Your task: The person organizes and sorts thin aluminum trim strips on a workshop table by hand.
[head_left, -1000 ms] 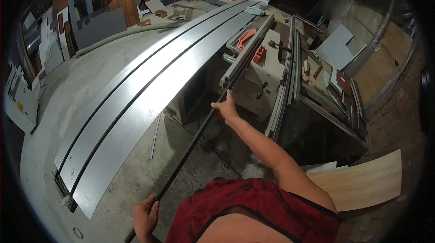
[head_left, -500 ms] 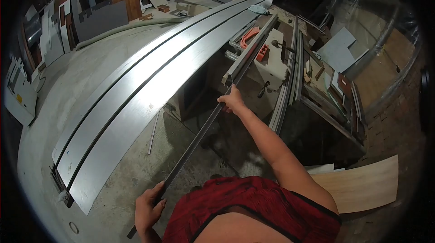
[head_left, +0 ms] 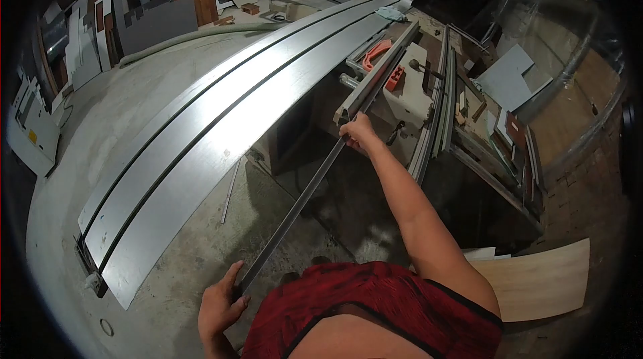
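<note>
A long, narrow metal bar (head_left: 289, 220) slants from my lower left up to the open end of a metal rail (head_left: 376, 79). My right hand (head_left: 360, 134) is closed around the bar right at the rail's near end. At the bar's near end is my left hand (head_left: 220, 304), the end lying between thumb and index finger. That index finger points forward along the bar, and the other fingers are mostly hidden. Left of the bar stretches a wide silver sliding table (head_left: 221, 128) with two dark grooves.
Beside the rail lie an orange-red tool (head_left: 376, 55) and a red block (head_left: 394, 78). Panel offcuts (head_left: 512, 81) lean at the right. A wooden sheet (head_left: 536, 282) lies low right, a thin strip (head_left: 230, 191) on the floor, and a white cabinet (head_left: 32, 128) stands far left.
The bar has slid forward toward the rail, so its near end no longer sticks out behind my left hand. My left index finger has straightened. The view has shifted slightly.
</note>
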Tool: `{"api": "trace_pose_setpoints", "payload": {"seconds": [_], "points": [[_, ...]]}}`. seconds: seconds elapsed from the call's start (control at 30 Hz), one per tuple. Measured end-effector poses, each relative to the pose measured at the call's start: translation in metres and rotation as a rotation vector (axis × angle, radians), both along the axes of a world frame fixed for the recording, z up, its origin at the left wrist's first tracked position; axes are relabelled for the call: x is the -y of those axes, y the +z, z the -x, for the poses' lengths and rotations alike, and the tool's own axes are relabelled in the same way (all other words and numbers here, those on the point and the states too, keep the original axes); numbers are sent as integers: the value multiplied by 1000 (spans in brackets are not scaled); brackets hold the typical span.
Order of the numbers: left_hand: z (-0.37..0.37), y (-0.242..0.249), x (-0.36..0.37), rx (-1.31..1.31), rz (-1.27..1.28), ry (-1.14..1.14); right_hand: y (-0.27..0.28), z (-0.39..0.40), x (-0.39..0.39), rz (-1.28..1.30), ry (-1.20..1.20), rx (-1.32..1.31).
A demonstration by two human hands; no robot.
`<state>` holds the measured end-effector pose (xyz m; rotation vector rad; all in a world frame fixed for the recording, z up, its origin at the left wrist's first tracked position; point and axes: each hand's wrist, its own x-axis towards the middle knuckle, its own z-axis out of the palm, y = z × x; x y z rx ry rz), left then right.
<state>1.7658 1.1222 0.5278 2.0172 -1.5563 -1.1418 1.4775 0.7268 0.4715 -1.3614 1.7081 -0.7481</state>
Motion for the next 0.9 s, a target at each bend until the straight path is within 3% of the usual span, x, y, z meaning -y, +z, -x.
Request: {"api": "trace_pose_setpoints", "payload": {"seconds": [0.07, 0.17, 0.47, 0.7, 0.9], "points": [[0, 1, -6, 53, -70, -6, 2, 0, 5, -21, -46, -21], [-10, -11, -22, -49, 16, 23, 8, 3, 11, -40, -37, -48], [-13, -14, -38, -457, -64, 316, 4, 21, 43, -118, -16, -17], [-2, -28, -21, -481, 119, 308, -1, 49, 43, -46, 64, 262], [14, -23, 12, -456, 164, 255, 2, 52, 26, -97, 157, 207]]}}
